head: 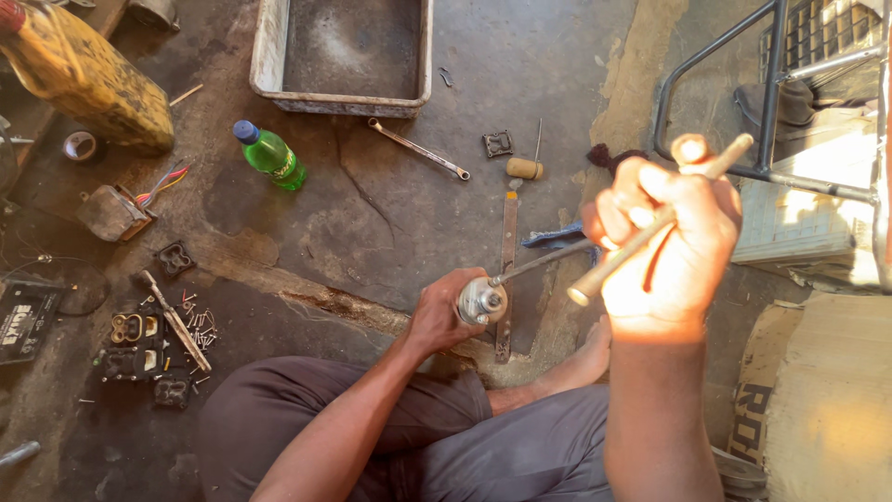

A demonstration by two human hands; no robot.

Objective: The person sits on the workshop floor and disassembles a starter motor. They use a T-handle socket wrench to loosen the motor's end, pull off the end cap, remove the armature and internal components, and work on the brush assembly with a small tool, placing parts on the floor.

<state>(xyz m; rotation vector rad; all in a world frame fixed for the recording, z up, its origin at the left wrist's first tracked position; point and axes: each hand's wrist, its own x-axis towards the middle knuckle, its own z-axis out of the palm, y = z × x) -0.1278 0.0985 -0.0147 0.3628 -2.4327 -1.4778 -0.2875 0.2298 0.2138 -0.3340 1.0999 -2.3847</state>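
You have open floor (372,223) in the middle of the frame, between the green bottle (269,154) and the wrench (418,149). Left, scattered screws (197,327) and black parts (135,346) crowd the way. A metal tray (269,56) blocks the top; a metal frame (771,93) closes the upper right.

I see a stained concrete floor (372,223): metal tray (269,56) at twelve o'clock, green bottle (271,155) and spanner (418,149) nearby, scattered screws (200,325) at eight.

Dim shaded floor, sunlit glare at right
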